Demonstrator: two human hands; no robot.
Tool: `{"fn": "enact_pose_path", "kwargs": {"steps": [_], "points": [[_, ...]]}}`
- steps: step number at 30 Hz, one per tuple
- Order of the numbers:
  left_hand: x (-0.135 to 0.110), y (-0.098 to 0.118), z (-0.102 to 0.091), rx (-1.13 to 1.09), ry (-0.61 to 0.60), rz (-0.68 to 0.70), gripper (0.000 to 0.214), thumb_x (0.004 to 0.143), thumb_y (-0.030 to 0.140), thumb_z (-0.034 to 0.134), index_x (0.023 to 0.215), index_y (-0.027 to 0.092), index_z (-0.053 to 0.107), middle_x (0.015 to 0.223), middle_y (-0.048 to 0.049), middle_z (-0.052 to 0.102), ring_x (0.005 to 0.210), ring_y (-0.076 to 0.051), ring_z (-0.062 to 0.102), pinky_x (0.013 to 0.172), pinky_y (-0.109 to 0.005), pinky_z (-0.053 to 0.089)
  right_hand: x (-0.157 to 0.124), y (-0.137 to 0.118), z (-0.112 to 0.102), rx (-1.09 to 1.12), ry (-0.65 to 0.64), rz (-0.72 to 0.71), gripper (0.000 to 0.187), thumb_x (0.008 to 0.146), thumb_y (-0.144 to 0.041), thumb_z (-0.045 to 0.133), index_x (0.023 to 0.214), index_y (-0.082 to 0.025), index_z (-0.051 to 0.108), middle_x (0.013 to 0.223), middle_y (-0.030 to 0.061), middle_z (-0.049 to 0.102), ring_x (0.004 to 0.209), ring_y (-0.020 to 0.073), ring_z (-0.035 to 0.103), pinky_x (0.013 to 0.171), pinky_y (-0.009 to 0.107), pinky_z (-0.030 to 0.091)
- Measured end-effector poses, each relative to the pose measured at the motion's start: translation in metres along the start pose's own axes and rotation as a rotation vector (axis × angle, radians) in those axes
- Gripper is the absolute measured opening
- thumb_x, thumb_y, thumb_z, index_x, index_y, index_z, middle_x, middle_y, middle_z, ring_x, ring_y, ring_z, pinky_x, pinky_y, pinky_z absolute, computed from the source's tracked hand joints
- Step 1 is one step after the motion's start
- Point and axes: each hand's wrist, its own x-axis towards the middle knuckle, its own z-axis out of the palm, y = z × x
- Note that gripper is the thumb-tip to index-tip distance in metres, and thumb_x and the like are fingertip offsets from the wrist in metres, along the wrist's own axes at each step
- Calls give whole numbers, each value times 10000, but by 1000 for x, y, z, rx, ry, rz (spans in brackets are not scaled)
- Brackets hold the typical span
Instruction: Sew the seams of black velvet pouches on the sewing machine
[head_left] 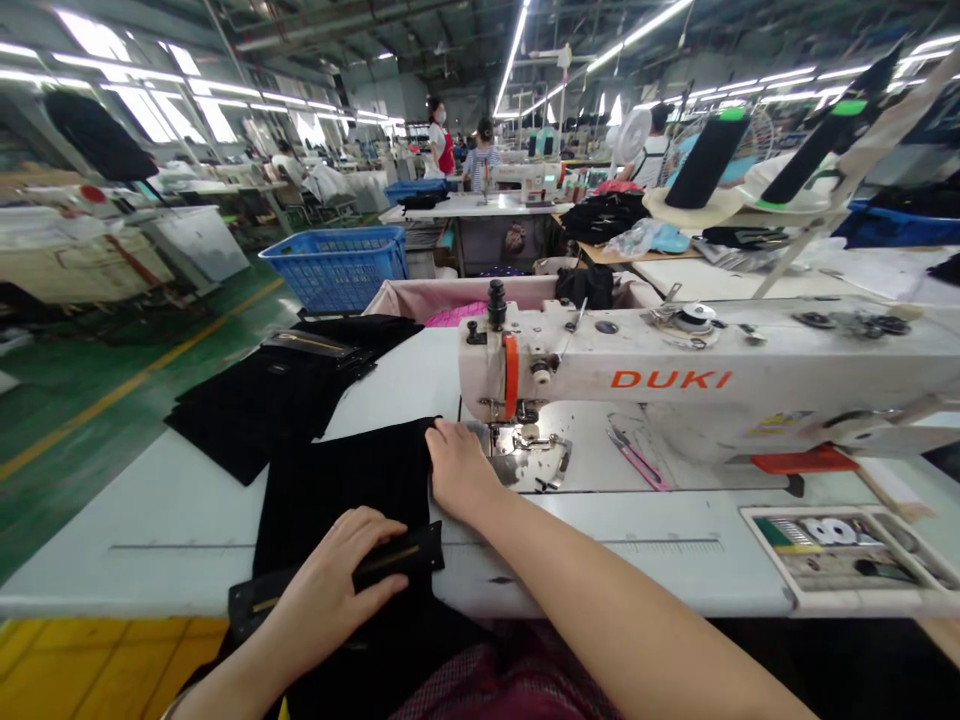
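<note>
A worker's left hand (341, 570) lies spread over a zippered strip (426, 548) on black fabric (345, 470), lower left of center, as the right hand (463, 475) touches the fabric's corner mid-frame, beside a sewing machine (667, 350) at right.

- There's the blue plastic basket (337, 265), its sides full of slots, near a yellow line (142, 379) painted across green floor (105, 345)!
- Over right, two black thread cones (709, 160), both green-tipped.
- Just left of them, a white fan (634, 140).
- Deep in the hall, a person in a red apron (448, 150), beside another in a striped top (482, 160).
- And overhead, fluorescent tubes (637, 37), glowing in long rows!
</note>
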Motion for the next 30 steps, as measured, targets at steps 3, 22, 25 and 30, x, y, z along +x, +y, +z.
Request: {"fn": "enact_pose_path", "kwargs": {"steps": [3, 22, 25, 30], "points": [[5, 3, -2, -23, -20, 24, 250, 894, 307, 649, 1135, 242, 647, 1113, -62, 615, 1070, -241, 579, 968, -380, 477, -23, -1, -17, 38, 16, 39, 302, 913, -55, 503, 1193, -125, 593, 1275, 157, 577, 1185, 258, 521, 1025, 405, 426], [38, 72, -92, -737, 136, -277, 293, 781, 422, 805, 1031, 276, 755, 929, 1, 754, 843, -184, 687, 743, -219, 545, -91, -52, -109, 258, 126, -87, 157, 973, -229, 608, 1072, -251, 728, 1369, 24, 643, 1348, 256, 496, 1195, 519, 292], [30, 74, -90, -823, 125, -296, 299, 821, 394, 784, 1099, 293, 740, 980, 1, 754, 875, -177, 686, 779, -225, 548, -92, -51, -112, 368, 156, -100, 93, 953, -205, 646, 952, -242, 731, 1131, -1, 748, 1093, 202, 658, 1138, 471, 360], [24, 80, -84, -934, 119, -316, 224, 847, 348, 771, 1061, 287, 752, 935, 14, 740, 860, -152, 670, 777, -210, 540, -95, -52, -117, 493, 251, -40, 76, 871, -157, 732, 859, -231, 729, 1017, 3, 746, 979, 182, 657, 902, 352, 501]]}}
